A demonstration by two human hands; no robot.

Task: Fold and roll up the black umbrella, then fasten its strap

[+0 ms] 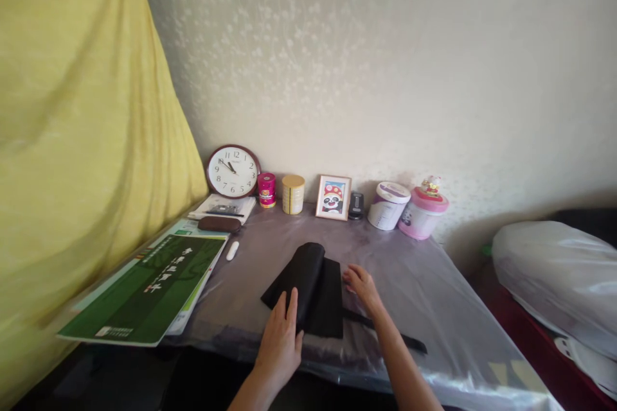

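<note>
A black, soft-looking folded piece (328,298) lies near the front of the table, its left part curled over into a loose roll. From its right side a narrow black strap (409,341) runs along the tabletop and passes under my right forearm. My left hand (282,337) rests against the lower left of the rolled part, fingers stretched out and thumb apart. Just off the piece's right edge is my right hand (359,284), its fingers loosely bent and apart, with nothing seen in them.
Left on the table (385,257): a green book (149,289), a brown case (219,225), a small white object (232,251). Along the wall: a clock (234,171), pink tin (267,190), yellow-lidded can (293,194), panda picture (333,197), white tub (388,207), pink tub (421,215).
</note>
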